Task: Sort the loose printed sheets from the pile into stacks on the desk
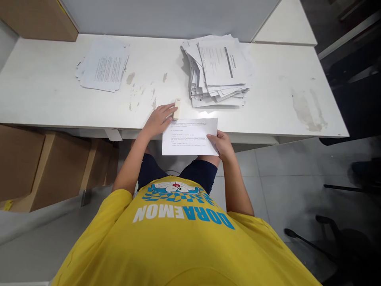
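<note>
My left hand point(161, 118) is at the front edge of the desk, its fingers closed on a small cream stapler point(176, 109). The near end of the stapler meets the top left corner of a printed sheet of paper point(190, 139). My right hand point(222, 145) pinches that sheet at its right edge, thumb on top and fingers underneath. The paper lies partly over the desk edge and partly above my lap. Whether it is one sheet or several together, I cannot tell.
A tall, uneven stack of papers point(222, 65) stands on the white desk point(154, 51) ahead to the right. At the back left lies a lower pile of printed sheets point(104, 65). Cardboard boxes point(59, 167) are below left. A grey partition point(172, 18) borders the back.
</note>
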Demonstrator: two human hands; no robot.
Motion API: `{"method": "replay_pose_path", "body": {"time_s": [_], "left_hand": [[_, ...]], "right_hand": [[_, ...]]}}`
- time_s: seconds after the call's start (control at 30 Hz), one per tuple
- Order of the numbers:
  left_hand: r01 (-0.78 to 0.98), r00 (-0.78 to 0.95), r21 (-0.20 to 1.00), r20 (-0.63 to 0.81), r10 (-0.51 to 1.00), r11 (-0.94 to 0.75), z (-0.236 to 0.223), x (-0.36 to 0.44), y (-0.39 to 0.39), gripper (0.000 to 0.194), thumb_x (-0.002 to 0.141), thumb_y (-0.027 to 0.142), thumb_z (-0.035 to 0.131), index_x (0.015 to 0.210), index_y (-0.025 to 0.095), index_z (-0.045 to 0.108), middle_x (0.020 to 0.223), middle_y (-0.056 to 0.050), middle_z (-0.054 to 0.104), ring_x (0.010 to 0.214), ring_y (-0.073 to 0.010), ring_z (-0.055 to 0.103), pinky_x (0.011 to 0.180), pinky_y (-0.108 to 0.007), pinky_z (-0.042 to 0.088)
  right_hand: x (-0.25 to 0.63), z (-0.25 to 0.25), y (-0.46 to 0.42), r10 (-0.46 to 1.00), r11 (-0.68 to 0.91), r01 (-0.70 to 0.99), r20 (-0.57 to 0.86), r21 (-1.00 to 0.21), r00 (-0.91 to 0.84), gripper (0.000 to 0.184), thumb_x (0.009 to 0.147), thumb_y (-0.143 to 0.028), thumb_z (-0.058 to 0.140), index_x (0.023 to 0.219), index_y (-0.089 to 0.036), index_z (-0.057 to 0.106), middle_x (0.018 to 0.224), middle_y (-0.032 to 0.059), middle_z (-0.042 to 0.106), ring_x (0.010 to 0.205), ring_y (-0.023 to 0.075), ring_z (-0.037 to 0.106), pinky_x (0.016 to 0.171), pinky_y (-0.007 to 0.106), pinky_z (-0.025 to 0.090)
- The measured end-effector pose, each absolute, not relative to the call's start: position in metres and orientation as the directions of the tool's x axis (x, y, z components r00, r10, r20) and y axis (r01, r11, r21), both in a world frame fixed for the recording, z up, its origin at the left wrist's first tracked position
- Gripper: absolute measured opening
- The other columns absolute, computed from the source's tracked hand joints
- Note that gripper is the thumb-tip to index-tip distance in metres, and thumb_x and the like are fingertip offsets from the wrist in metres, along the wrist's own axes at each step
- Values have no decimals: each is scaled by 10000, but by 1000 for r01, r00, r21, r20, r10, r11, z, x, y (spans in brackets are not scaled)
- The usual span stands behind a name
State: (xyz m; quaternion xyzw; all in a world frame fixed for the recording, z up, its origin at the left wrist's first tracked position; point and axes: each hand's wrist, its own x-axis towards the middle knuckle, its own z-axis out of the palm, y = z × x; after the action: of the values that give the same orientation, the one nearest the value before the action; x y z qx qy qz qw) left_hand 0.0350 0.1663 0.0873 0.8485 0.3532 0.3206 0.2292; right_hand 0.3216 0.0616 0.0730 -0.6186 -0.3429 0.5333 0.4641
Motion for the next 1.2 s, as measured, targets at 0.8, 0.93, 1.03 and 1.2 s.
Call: {"method": "replay_pose_path", "body": {"time_s": [0.8, 0.93, 1.03, 1.2], "left_hand": [[445, 573, 485, 492, 655, -753, 84, 46, 162, 314, 951, 374, 524, 1208, 275, 675, 1293, -22, 670, 1298, -268, 538, 1068, -482, 453], [464, 562, 508, 465, 685, -726, 82, 48, 158, 323, 956, 394, 518, 1214, 271, 668, 1290, -41, 673, 1314, -284, 531, 1065, -493, 436], [480, 557, 512, 450, 698, -713, 79, 49, 155, 330, 965, 384, 504, 1242, 274, 646, 1315, -55, 658, 1348, -277, 502, 1077, -480, 415], [465, 550, 544, 440, 710, -698, 78, 47, 153, 333, 974, 401, 483, 1248, 290, 638, 1325, -59, 651, 1365, -278, 485, 1082, -488, 398]], "right_hand": [[364, 73, 67, 941, -285, -11, -282, -959, 185, 285, 691, -391, 714, 907, -206, 700, 883, 45, 741, 862, 257, 679, 812, 448, 532], [365, 67, 68, 945, -278, -17, -277, -960, 171, 292, 705, -395, 714, 928, -208, 698, 909, 49, 738, 874, 256, 676, 817, 447, 527], [365, 65, 69, 947, -272, -12, -270, -962, 173, 301, 709, -406, 711, 936, -209, 697, 905, 46, 737, 875, 254, 674, 814, 441, 528], [365, 67, 69, 940, -291, -19, -289, -957, 179, 303, 693, -420, 721, 902, -202, 695, 857, 39, 735, 835, 245, 671, 788, 421, 526]]}}
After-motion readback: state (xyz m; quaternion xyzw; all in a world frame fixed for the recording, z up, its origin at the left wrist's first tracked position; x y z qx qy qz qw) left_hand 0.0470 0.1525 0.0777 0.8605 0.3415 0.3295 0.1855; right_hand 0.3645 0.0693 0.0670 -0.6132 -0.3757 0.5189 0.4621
